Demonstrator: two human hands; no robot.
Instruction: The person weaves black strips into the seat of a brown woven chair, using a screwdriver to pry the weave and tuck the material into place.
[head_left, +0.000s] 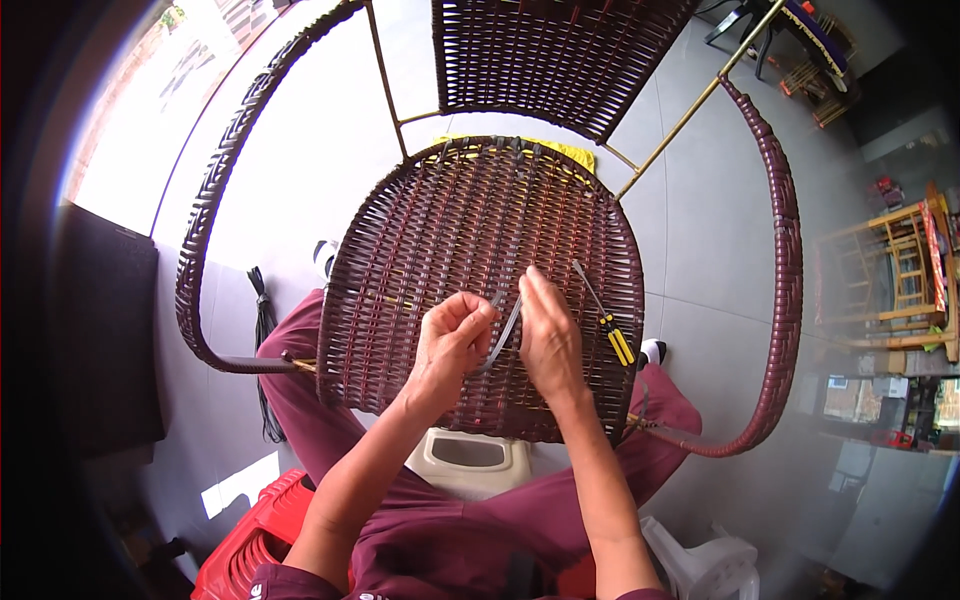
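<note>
**Weaving a strip into the seat**

Pinching a grey strip (pixel 503 335), my left hand (pixel 450 342) has its fingers closed on it. My right hand (pixel 548 335) presses flat, fingers extended, on the woven seat (pixel 430 230). Beside it lies a screwdriver (pixel 605 315).

Chair seat (pixel 450 230) dark maroon basket-weave; strip (pixel 503 338) grey; screwdriver (pixel 616 338) handle yellow-black; trousers (pixel 470 540) maroon.

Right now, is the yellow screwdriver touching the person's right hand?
Apart. The head view shows the yellow screwdriver lying on the woven seat, with a strip of weave visible between it and the right hand.
</note>
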